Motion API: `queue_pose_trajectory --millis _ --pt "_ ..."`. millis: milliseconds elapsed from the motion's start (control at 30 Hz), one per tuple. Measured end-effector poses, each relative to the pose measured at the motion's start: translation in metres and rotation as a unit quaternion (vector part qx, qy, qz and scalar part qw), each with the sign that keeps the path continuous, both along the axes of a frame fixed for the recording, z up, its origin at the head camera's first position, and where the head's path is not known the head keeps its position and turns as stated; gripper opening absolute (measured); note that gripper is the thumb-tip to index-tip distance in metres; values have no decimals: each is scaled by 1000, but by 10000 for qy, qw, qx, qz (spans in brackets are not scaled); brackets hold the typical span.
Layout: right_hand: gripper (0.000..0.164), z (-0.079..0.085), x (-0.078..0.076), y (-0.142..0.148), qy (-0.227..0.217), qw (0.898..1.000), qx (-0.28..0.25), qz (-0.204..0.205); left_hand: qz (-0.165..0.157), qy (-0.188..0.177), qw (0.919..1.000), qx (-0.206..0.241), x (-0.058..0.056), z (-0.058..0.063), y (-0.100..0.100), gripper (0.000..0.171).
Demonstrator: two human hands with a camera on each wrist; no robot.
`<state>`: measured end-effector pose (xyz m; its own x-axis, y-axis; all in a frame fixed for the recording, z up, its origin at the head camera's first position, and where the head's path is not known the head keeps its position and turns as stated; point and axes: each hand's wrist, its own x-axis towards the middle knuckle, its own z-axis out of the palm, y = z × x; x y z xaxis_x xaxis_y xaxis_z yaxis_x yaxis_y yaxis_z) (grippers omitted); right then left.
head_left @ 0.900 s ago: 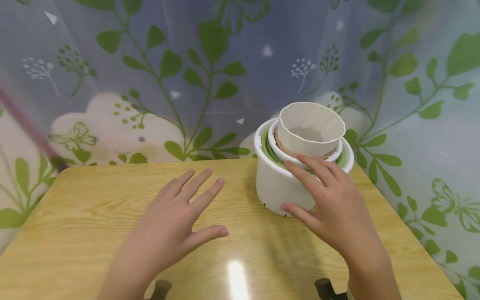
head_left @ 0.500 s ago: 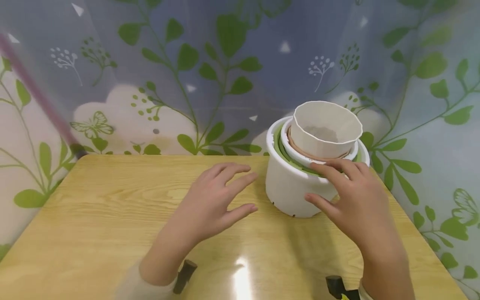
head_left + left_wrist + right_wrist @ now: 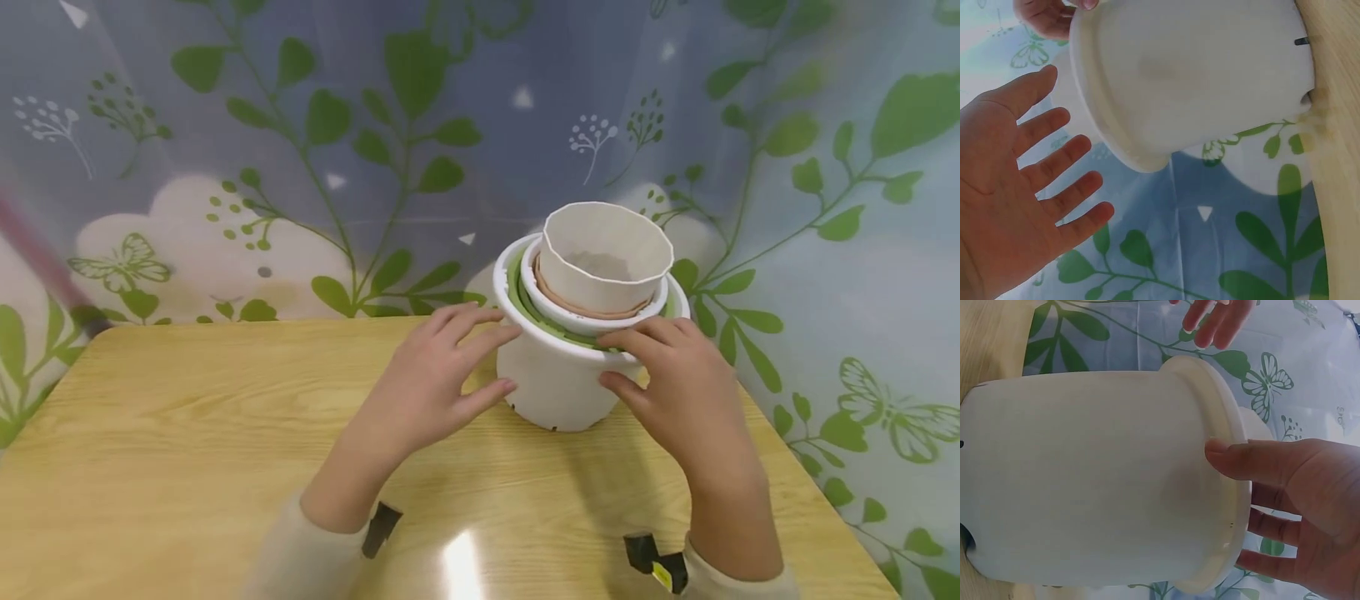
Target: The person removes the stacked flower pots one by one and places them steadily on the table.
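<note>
A large white plant pot [image 3: 555,383] stands on the table, several smaller pots nested in it. Among these are a green pot [image 3: 515,287], a smaller white pot [image 3: 573,321], a brown pot [image 3: 550,293] and a cream pot [image 3: 592,282] on top. My right hand [image 3: 678,387] holds the big pot's near right rim, thumb outside and fingers over the edge. In the right wrist view the thumb of that hand [image 3: 1322,500] presses under the rim. My left hand [image 3: 431,375] is spread beside the left rim. The left wrist view shows this hand [image 3: 1029,169] apart from the pot.
The wooden table [image 3: 225,417] reaches left and forward of the pots. A curtain printed with leaves [image 3: 337,150] hangs close behind the table and along its right side. Black wrist mounts [image 3: 382,529] are strapped near both sleeves.
My left hand has moved right, toward the pot's left rim. My right hand has come down from above the pots to hold the near right rim. The head view has shifted somewhat.
</note>
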<state>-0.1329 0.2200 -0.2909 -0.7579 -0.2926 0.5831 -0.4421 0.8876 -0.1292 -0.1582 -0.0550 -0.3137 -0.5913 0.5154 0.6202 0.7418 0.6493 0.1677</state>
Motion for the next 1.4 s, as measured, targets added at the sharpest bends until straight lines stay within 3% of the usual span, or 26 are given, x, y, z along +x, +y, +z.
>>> queue_pose_trajectory --millis 300,633,1133,1400 --pt "35 -4 -14 -16 623 9973 -105 368 -139 -25 9999 -57 -6 -1 -6 57" --pt "38 -11 -11 -31 969 9912 -29 897 -279 -1 9996 -24 -4 1 -2 55" --pt "33 -14 -3 -44 832 9882 -86 1282 -425 130 9990 -40 3 2 -3 51" --pt "20 -15 1 -60 744 9843 -150 1591 -321 236 9992 -95 10 8 -11 27"
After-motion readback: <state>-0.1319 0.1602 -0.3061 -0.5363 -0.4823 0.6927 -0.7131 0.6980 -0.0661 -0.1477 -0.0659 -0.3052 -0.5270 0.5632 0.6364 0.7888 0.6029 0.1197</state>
